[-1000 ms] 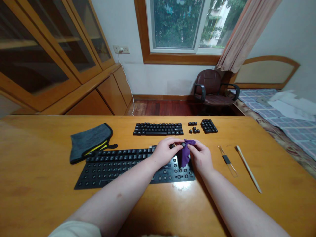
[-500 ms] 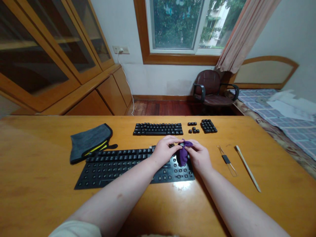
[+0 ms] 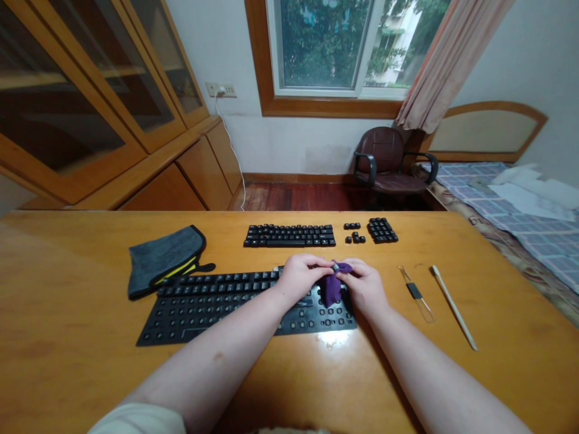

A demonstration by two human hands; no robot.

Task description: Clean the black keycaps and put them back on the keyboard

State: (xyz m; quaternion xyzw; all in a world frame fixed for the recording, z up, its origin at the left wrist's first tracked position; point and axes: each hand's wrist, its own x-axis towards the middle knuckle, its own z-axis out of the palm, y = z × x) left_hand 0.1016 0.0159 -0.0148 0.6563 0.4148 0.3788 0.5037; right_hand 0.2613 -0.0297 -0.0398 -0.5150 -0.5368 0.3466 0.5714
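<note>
My left hand [image 3: 300,277] is closed in a pinch, its fingertips on a small keycap [image 3: 335,267]. Opposite it, my right hand [image 3: 367,288] grips a purple cloth [image 3: 333,293], which bunches around the keycap and hangs down in a fold. Both hands are over the right part of a black keyboard [image 3: 212,307]. The keyboard keeps its upper rows of caps, while bare switches show in the lower rows and at the right. My left forearm and hand hide part of it.
Behind the keyboard, removed keycaps lie in a large block [image 3: 289,236], small clusters [image 3: 355,237] and a number-pad group [image 3: 382,231]. A grey cloth [image 3: 165,256] with yellow lining touches the keyboard's left corner. At right lie a wire keycap puller [image 3: 414,292] and a pale stick [image 3: 453,308].
The keycap and the purple cloth have shifted slightly between my fingers, and the cloth's hanging fold sits a little further left. My arms are nearly where they were.
</note>
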